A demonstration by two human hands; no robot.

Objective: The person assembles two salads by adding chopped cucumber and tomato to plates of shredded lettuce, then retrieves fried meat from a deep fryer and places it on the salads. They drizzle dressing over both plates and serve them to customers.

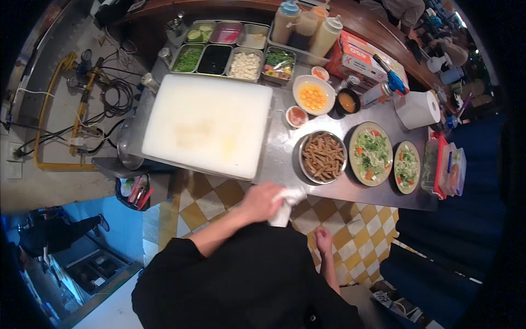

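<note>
Looking left to right along a steel counter (276,164), we see a broad white cutting board (208,118) marked by a brownish stain. Near its lower right corner, at the counter's front edge, the left hand (262,203) pinches a crumpled white cloth (291,197), its fingers closed over one side while loose folds trail out; we cannot tell whether it is paper or fabric, or whether it touches the metal. We judge it light, limp and soft, liable to tear if paper, and best held by a gathered fold rather than a single corner. Next comes a metal bowl (301,159) of brown strips. Below it, the right hand (324,239) is held short of the counter; we cannot tell how tightly it is closed. Farther right sit a larger salad plate (353,159) and a smaller one.
</note>
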